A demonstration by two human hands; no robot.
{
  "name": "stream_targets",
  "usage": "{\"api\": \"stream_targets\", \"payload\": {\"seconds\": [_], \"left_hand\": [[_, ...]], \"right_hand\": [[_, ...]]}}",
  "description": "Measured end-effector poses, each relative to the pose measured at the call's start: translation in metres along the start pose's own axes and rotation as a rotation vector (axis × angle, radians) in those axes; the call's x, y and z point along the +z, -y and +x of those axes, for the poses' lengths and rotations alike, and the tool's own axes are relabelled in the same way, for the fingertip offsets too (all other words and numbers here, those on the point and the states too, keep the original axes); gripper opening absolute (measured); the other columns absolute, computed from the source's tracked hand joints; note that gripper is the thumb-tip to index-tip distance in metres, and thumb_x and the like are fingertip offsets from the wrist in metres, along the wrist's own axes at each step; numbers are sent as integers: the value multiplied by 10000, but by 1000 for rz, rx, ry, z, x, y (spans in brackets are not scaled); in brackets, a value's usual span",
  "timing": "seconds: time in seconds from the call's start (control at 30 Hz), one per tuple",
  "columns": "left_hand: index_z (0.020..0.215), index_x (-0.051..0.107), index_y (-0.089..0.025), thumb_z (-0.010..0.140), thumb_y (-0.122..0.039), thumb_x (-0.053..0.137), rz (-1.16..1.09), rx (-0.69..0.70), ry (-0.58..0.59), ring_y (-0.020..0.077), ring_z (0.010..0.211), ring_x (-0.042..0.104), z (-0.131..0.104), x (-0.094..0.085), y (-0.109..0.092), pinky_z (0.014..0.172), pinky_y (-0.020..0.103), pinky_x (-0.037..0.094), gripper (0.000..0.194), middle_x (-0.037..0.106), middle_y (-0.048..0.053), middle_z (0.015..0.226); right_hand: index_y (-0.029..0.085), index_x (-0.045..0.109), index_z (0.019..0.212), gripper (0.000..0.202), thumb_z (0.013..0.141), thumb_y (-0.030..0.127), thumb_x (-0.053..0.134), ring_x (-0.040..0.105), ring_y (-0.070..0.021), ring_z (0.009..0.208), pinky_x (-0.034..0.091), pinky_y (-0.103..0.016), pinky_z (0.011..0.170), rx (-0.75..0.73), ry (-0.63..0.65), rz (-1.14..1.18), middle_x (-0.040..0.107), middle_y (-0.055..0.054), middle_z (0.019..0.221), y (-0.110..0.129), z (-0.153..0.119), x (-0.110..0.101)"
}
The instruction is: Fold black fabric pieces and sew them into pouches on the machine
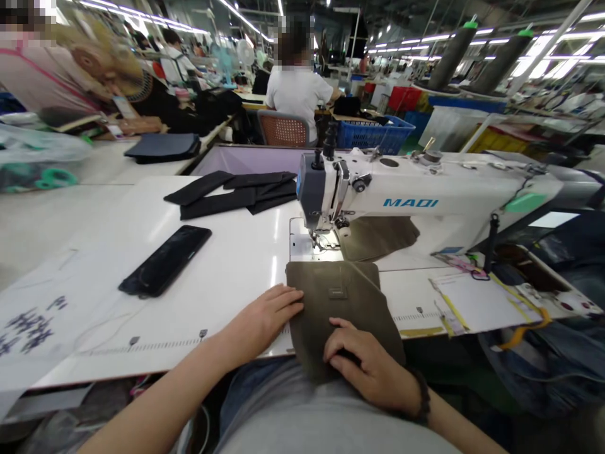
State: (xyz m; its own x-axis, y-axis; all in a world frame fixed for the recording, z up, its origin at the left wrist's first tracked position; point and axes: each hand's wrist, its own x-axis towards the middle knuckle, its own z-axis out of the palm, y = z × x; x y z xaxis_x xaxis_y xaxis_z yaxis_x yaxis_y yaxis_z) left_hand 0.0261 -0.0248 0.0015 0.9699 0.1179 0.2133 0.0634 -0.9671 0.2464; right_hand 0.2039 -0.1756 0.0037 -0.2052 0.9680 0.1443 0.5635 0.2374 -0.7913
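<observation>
An olive-brown fabric panel with a small stitched label lies in front of the sewing machine, hanging over the table edge toward my lap. My left hand rests flat, its fingertips on the panel's left edge. On the panel's lower part, my right hand has curled fingers, with thumb and forefinger closed together on the cloth. The panel's far edge lies just short of the needle area. Another olive-brown piece lies under the machine arm.
A black phone and several black fabric strips lie on the white table. Papers sit right of the machine. Thread cones, a blue crate and a seated person in white are beyond.
</observation>
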Motion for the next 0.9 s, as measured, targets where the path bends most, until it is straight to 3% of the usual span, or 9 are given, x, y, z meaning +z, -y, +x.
{"api": "stream_targets", "payload": {"seconds": [0.07,0.17,0.3,0.37,0.5,0.6,0.67,0.77,0.9], "left_hand": [[1150,498,-144,777,-69,444,-29,31,84,239,1189,393,-2,-5,-6,1007,491,292,385,477,104,1249],[1046,577,-138,769,-58,425,-104,11,163,206,1139,460,-7,-8,-9,980,385,368,326,522,99,1205],[1024,590,-155,690,22,364,-160,-160,135,170,1097,499,-26,-10,4,943,326,412,441,535,70,1196],[1054,571,-181,620,44,348,-219,-184,132,152,1121,478,-38,-12,11,959,320,396,537,512,40,1225],[1049,558,-199,571,51,339,-340,-237,125,130,1132,462,-55,-17,13,967,301,385,582,502,18,1233],[1048,551,-208,630,46,344,-416,-284,109,128,1117,471,-60,-21,11,962,297,385,531,507,16,1222],[1031,558,-213,695,23,350,-462,-334,99,128,1088,494,-61,-24,10,950,290,392,461,525,14,1199],[988,577,-206,806,-85,378,-533,-431,63,135,1010,543,-61,-28,10,906,278,421,295,576,21,1119],[980,582,-191,879,-256,367,-574,-583,-31,153,953,561,-57,-30,12,853,276,443,247,600,35,1053]], "right_hand": [[200,510,849,120,816,149,407,554,-83,738,279,-355,1009,-12,-13,50,586,26,774,1,6,-1],[209,513,955,158,829,185,421,546,-106,916,330,-334,982,-39,-24,30,603,-10,938,-5,13,-11],[207,430,1210,397,820,271,471,372,-210,1193,302,-465,984,58,-85,-365,434,-96,1287,-33,17,-32],[225,454,1204,384,824,276,466,398,-230,1177,263,-535,982,78,-68,-514,454,-88,1276,-45,16,-41],[217,482,1188,364,830,269,449,454,-204,1128,319,-472,977,15,-136,-577,530,-81,1195,-51,22,-49],[215,406,1256,433,829,274,450,404,-203,1175,312,-471,981,-61,-28,-574,468,-81,1266,-50,35,-47],[219,442,1224,396,829,253,444,421,-217,1161,294,-516,970,-69,32,-605,468,-81,1266,-54,43,-47],[209,546,1103,315,823,190,404,498,-222,1078,281,-543,961,-46,-39,-614,544,-88,1176,-60,47,-51],[231,491,1165,391,795,150,392,484,-184,1098,370,-411,948,10,-8,-351,531,-54,1194,-54,36,-64]]}}
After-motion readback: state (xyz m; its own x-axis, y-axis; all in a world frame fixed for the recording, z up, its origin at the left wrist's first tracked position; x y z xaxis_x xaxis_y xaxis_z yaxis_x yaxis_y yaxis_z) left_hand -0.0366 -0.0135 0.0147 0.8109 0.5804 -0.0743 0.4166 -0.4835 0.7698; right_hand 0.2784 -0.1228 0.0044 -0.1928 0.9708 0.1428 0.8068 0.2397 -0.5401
